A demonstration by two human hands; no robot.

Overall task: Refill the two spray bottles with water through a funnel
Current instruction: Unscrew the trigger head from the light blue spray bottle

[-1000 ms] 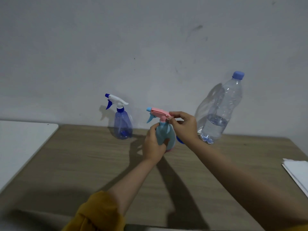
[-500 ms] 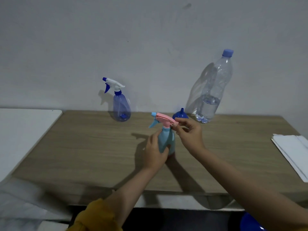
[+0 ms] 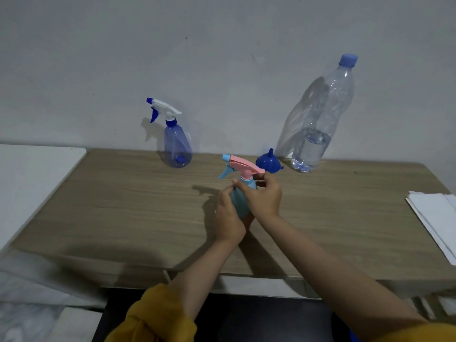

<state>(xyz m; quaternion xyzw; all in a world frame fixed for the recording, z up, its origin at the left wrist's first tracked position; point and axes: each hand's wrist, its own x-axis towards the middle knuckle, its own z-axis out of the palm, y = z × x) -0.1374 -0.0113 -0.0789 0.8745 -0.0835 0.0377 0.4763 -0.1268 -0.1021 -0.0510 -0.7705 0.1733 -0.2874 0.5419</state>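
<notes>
Teal sprayer (image 3: 240, 201): upright, mid-table (image 3: 123, 206), pink head on.
L hand (image 3: 228, 218): wraps its body.
R hand (image 3: 265, 198): pinches neck, prob. collar.
Funnel (image 3: 269, 164): inverted, beside water bottle (image 3: 318, 124).
Labels: none legible.

Pink-and-teal spray bottle (image 3: 240, 193), translucent blue spray bottle (image 3: 177, 144), dark-blue funnel (image 3: 269, 162), wood-grain table (image 3: 123, 206).

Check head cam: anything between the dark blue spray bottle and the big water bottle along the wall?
Yes: in the head view, a blue funnel sits mouth-down between the dark blue spray bottle and the water bottle, nearer the water bottle.
</notes>
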